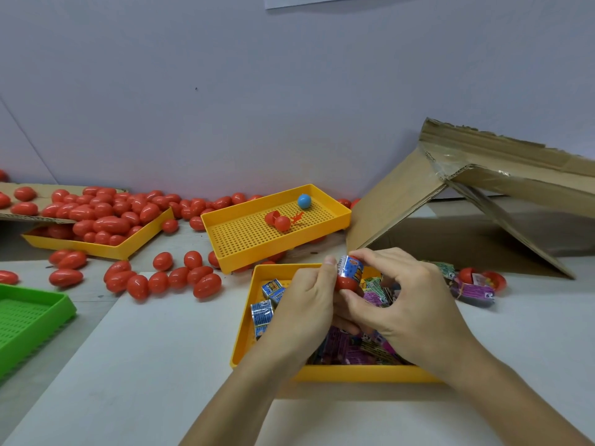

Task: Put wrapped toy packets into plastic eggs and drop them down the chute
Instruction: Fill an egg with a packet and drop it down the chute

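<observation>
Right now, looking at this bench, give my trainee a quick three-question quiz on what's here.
1. True or false: the blue ball lies in the green tray.
2. Which is the packet being pushed into: A) a red egg half, B) the chute, C) a box?
3. Fill in: the left hand and right hand work above the tray of ____.

Key: 1 false, it lies in a yellow tray. 2 A. 3 packets.
</observation>
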### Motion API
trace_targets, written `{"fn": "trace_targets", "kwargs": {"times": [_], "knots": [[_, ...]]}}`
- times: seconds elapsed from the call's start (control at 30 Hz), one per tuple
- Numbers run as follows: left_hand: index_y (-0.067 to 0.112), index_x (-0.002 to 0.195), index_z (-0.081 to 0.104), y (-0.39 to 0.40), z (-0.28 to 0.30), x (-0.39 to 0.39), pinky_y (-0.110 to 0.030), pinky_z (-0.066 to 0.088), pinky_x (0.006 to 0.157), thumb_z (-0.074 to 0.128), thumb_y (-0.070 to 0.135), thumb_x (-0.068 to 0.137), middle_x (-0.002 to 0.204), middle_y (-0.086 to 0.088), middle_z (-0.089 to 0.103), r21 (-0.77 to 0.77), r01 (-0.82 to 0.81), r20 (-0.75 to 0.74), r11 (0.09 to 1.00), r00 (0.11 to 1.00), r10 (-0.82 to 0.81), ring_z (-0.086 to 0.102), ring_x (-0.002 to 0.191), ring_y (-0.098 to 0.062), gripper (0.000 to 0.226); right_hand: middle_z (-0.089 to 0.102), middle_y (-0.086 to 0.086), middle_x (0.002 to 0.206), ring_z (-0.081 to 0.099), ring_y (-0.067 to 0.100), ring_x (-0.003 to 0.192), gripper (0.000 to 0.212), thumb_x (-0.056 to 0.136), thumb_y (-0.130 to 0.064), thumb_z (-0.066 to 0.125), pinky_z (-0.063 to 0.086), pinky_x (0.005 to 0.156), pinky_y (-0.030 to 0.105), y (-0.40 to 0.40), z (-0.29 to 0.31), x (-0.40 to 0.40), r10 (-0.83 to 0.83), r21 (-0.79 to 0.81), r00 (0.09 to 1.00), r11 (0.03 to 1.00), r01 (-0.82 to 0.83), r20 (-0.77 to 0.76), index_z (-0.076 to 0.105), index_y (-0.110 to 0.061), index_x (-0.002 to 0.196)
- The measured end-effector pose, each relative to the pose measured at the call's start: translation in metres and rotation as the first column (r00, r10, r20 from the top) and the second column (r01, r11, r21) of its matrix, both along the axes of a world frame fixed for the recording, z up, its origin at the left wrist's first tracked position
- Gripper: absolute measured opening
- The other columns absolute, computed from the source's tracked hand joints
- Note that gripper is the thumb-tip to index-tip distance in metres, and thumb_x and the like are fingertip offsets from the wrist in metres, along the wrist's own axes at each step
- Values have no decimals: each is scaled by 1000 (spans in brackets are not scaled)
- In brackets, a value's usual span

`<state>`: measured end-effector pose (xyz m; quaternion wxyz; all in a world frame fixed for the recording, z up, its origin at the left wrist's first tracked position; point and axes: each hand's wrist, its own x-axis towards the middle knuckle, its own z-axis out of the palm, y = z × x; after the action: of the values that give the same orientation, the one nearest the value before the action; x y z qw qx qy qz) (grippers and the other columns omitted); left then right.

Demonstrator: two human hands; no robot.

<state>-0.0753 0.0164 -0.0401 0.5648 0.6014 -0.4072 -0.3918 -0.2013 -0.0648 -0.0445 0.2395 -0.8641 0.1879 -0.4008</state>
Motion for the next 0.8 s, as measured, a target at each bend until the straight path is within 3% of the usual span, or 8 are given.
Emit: {"fn": "trace_targets", "kwargs": {"times": [0.1, 0.2, 0.3, 0.37, 0.5, 0.63, 0.8], "knots": [[9, 89, 70, 0, 0, 1, -23, 58, 56, 31, 38, 107, 78, -15, 75, -8, -7, -6, 1000, 1000, 7, 72, 67, -18, 52, 67, -6, 98, 61, 4, 94, 43, 81, -34, 72, 47, 74, 7, -1, 0, 0, 0, 21, 1000, 1000, 0, -3, 69, -15, 119], [19, 101, 70, -1, -1, 0, -25, 58, 59, 45, 43, 100, 85, -5, 74, -76, -22, 0, 997, 1000, 22, 71, 74, -14, 34, 66, -12, 93, 62, 8, 89, 33, 82, -31, 74, 49, 70, 15, -2, 3, -1, 2, 21, 1000, 1000, -2, 0, 69, -21, 112], [12, 108, 69, -1, -2, 1, -30, 61, 66, 57, 44, 92, 88, -8, 73, -91, -1, 20, 996, 1000, 3, 72, 81, -18, 37, 64, -13, 92, 59, 7, 86, 33, 77, -27, 71, 42, 67, 10, -3, 4, -1, -6, -4, 1000, 1000, 6, 9, 68, -21, 110], [7, 107, 69, 0, 2, 1, -33, 62, 71, 55, 35, 96, 90, -15, 75, -97, 26, -90, 995, 995, -35, 73, 86, -27, 33, 62, -16, 98, 59, 3, 92, 36, 79, -28, 71, 43, 71, 8, -3, 4, -1, 8, 12, 999, 1000, -9, 36, 67, -21, 115], [-6, 115, 60, 2, 10, 0, -30, 58, 60, 54, 35, 87, 88, -24, 70, -82, 48, -415, 995, 906, -78, 70, 73, -25, 50, 58, -23, 109, 57, -3, 101, 43, 80, -39, 71, 44, 73, 6, -1, 6, -1, 23, 57, 995, 998, -28, 93, 66, -25, 120], [-11, 123, 54, 1, 11, -2, -31, 57, 57, 47, 29, 97, 94, -28, 66, -48, 23, -454, 999, 890, -42, 67, 73, -28, 48, 57, -23, 110, 57, -1, 103, 45, 82, -42, 68, 44, 72, 6, -1, 4, -1, 31, 70, 997, 997, -36, 72, 65, -26, 123], [-3, 108, 61, 0, 8, 1, -30, 57, 58, 50, 29, 98, 76, -14, 71, -75, 50, -450, 996, 890, -78, 69, 66, -22, 35, 57, -23, 112, 56, -1, 104, 42, 85, -41, 70, 44, 72, 5, -2, 4, -1, 51, 83, 996, 995, -57, 78, 64, -26, 123]]}}
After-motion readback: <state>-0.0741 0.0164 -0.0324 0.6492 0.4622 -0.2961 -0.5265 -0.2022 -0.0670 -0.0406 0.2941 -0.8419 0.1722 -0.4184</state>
